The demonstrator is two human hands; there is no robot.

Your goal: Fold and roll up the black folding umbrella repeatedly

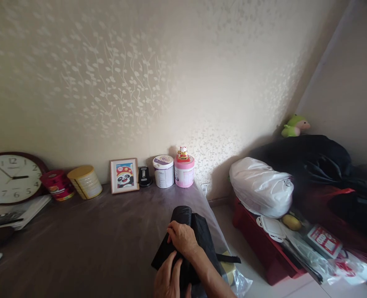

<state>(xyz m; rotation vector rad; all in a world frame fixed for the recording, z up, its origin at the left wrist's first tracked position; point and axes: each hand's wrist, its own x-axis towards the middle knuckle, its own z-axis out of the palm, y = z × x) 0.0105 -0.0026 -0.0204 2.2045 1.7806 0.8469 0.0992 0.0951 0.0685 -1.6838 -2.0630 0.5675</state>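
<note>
Clasping a black bundle [204, 234], both hands [183, 239] sit together near the right edge of the table [102, 244], which spreads left.

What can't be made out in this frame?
All in the head view:
Left hand: wrist cut off by the bottom edge.
Right hand: palm hidden behind its own back.
Black bundle: partly covered by both hands.
Clock: left rim cut off by the left edge.
White plastic bag: contents hidden by the bag itself.
</note>
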